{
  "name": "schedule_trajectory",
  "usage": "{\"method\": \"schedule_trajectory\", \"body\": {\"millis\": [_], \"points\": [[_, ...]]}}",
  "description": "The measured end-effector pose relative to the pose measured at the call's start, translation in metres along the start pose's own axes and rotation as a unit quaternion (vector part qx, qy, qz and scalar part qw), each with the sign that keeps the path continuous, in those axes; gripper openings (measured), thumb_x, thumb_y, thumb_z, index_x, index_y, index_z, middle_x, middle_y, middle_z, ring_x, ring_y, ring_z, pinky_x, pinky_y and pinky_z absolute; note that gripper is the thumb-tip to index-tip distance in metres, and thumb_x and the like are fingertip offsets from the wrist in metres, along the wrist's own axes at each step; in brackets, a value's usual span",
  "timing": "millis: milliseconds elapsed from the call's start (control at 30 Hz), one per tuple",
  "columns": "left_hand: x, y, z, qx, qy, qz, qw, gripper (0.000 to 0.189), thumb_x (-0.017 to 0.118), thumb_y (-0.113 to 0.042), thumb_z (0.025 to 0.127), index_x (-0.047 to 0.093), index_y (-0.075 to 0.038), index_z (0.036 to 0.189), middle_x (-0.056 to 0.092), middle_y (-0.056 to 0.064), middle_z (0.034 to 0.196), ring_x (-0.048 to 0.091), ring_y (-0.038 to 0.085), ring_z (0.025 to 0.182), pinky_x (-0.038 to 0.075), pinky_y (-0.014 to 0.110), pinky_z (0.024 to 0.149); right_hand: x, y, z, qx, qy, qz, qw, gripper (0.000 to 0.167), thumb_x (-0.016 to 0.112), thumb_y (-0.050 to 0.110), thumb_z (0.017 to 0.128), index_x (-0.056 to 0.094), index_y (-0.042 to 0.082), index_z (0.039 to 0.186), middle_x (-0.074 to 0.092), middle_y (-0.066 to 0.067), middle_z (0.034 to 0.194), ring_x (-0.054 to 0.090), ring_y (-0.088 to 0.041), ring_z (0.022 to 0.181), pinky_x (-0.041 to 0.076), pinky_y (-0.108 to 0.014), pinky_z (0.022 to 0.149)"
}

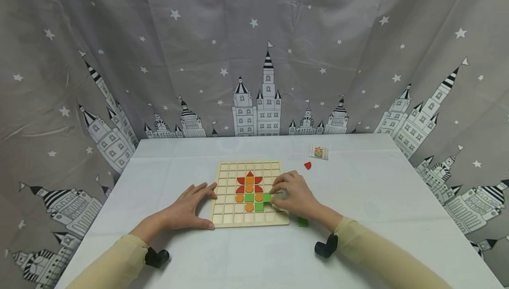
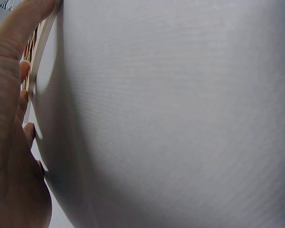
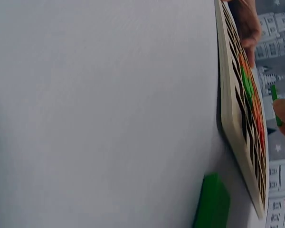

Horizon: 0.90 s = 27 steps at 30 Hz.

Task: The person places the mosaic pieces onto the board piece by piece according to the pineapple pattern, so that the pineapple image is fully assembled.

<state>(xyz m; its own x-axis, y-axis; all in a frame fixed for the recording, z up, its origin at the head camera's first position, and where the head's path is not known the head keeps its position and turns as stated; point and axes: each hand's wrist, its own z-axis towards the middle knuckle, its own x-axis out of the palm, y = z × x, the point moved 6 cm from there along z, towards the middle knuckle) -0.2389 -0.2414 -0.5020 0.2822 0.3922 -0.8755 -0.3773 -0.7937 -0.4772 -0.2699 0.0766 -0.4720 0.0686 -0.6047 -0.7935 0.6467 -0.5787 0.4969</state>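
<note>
A wooden grid board (image 1: 228,218) lies on the white table, with red, orange and green pieces set in its middle cells. My left hand (image 1: 184,207) touches the board's left edge, thumb and fingers spread. Above the right part of the board, my right hand (image 1: 296,195) pinches a green square tile (image 1: 267,198) between thumb and fingertips. In the right wrist view that tile (image 3: 276,105) is tilted on edge, apart from the board. Among the set pieces are a green square (image 1: 259,207), an orange circle (image 1: 249,207) and a red piece (image 1: 258,180).
Just off the board's lower right corner lies a green piece (image 1: 303,222), seen large in the right wrist view. A red piece (image 1: 308,165) and a small pattern card (image 1: 319,152) lie farther back on the right. A grey castle-print curtain (image 1: 254,24) hangs behind the table.
</note>
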Motion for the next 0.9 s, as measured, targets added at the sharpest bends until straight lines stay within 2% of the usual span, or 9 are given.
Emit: {"method": "schedule_trajectory", "body": {"millis": [200, 400, 567, 900], "points": [[0.000, -0.001, 0.000, -0.003, 0.002, 0.000, 1.0000, 0.079, 0.080, -0.074, 0.069, 0.052, -0.028, 0.127, 0.029, 0.006, 0.167, 0.019, 0.040, 0.153, 0.005, 0.061, 0.124, 0.020, 0.019, 0.012, -0.013, 0.010, 0.001, 0.9999, 0.015, 0.086, 0.030, 0.081, 0.081, 0.021, 0.093, 0.064, 0.009, 0.109, 0.049, -0.017, 0.110, 0.043, -0.042, 0.094], [-0.002, -0.003, -0.001, -0.001, 0.004, -0.002, 1.0000, 0.079, 0.081, -0.073, 0.069, 0.052, -0.027, 0.127, 0.030, 0.007, 0.167, 0.019, 0.041, 0.153, 0.005, 0.061, 0.124, 0.040, 0.039, 0.021, -0.018, 0.032, -0.020, 0.9991, 0.015, 0.085, 0.034, 0.083, 0.081, 0.023, 0.092, 0.065, 0.007, 0.111, 0.049, -0.016, 0.112, 0.043, -0.040, 0.098], [-0.002, -0.004, -0.001, -0.001, 0.005, -0.005, 1.0000, 0.079, 0.081, -0.072, 0.070, 0.052, -0.027, 0.128, 0.029, 0.007, 0.167, 0.019, 0.041, 0.153, 0.005, 0.061, 0.124, 0.054, 0.050, 0.026, -0.015, 0.039, -0.044, 0.9982, 0.013, 0.083, 0.036, 0.083, 0.080, 0.026, 0.091, 0.064, 0.010, 0.110, 0.049, -0.014, 0.108, 0.043, -0.036, 0.091], [-0.002, -0.004, 0.000, 0.003, 0.006, -0.010, 0.9999, 0.079, 0.082, -0.070, 0.071, 0.052, -0.025, 0.129, 0.028, 0.006, 0.167, 0.018, 0.040, 0.153, 0.005, 0.062, 0.124, 0.059, 0.056, 0.029, -0.007, 0.029, -0.063, 0.9976, 0.014, 0.082, 0.036, 0.082, 0.080, 0.024, 0.090, 0.065, 0.009, 0.108, 0.049, -0.016, 0.107, 0.042, -0.034, 0.088]]}}
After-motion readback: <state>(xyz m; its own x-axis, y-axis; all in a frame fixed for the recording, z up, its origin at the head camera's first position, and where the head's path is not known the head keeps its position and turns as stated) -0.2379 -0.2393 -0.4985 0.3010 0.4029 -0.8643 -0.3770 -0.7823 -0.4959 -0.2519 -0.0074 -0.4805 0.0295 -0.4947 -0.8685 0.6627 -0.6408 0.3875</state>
